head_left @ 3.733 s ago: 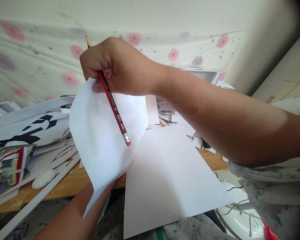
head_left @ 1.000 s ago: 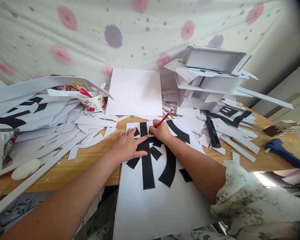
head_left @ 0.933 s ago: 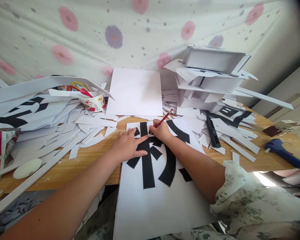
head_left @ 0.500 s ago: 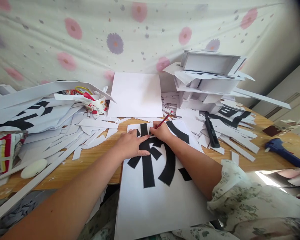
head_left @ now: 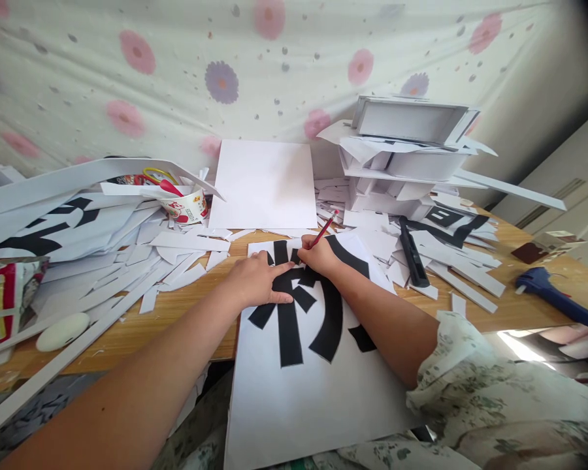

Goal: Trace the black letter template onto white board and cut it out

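Note:
A white board (head_left: pixel 318 405) lies in front of me, its near part over my lap and its far part on the table. Black character-shaped cutouts (head_left: pixel 290 333) rest flat on it. My left hand (head_left: pixel 262 279) presses on the black shape with fingers spread, the index finger pointing right. Close beside it, my right hand (head_left: pixel 319 256) grips a red pencil (head_left: pixel 327 227), eraser end up and tilted to the right. The pencil's tip is hidden behind the hand, near the upper edge of the black shape.
White offcuts (head_left: pixel 176 251) litter the wooden table (head_left: pixel 203 320). A paper cup (head_left: pixel 185 205) with scissors stands left, near a blank white board (head_left: pixel 263 186). To the right are a black utility knife (head_left: pixel 413 253), a blue glue gun (head_left: pixel 551 290) and stacked white box letters (head_left: pixel 406 140).
My right hand with the pencil has shifted slightly right along the black shape. My left hand stays in place on it. The whole view has moved a little.

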The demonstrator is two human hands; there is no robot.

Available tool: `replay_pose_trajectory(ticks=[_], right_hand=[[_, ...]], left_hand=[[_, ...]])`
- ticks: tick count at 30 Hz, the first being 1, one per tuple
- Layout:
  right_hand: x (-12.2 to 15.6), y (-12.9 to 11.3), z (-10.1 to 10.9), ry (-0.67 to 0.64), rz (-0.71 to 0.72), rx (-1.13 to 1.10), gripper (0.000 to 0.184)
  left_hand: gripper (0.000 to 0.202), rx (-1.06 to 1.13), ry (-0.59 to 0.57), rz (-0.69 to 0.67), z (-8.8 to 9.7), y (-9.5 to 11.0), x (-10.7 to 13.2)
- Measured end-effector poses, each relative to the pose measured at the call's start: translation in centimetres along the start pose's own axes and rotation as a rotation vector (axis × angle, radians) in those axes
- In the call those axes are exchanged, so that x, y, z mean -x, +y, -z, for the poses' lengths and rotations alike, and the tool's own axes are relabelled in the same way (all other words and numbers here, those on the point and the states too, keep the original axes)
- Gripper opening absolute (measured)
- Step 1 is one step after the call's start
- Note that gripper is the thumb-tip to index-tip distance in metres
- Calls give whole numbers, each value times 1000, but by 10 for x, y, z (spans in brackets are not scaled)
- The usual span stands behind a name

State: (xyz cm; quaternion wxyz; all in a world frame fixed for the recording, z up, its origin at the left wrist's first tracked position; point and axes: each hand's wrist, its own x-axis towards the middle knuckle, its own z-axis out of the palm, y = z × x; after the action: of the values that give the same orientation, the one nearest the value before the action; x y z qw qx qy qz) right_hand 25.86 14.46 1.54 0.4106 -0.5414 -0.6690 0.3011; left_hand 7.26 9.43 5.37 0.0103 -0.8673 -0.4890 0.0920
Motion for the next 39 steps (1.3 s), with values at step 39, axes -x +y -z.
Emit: replay_pose_trajectory(ticks=[39], right_hand=[[230,-9,171,-545,314,680,37]], left_hand=[[47,125,264,67,-30,-15,2]])
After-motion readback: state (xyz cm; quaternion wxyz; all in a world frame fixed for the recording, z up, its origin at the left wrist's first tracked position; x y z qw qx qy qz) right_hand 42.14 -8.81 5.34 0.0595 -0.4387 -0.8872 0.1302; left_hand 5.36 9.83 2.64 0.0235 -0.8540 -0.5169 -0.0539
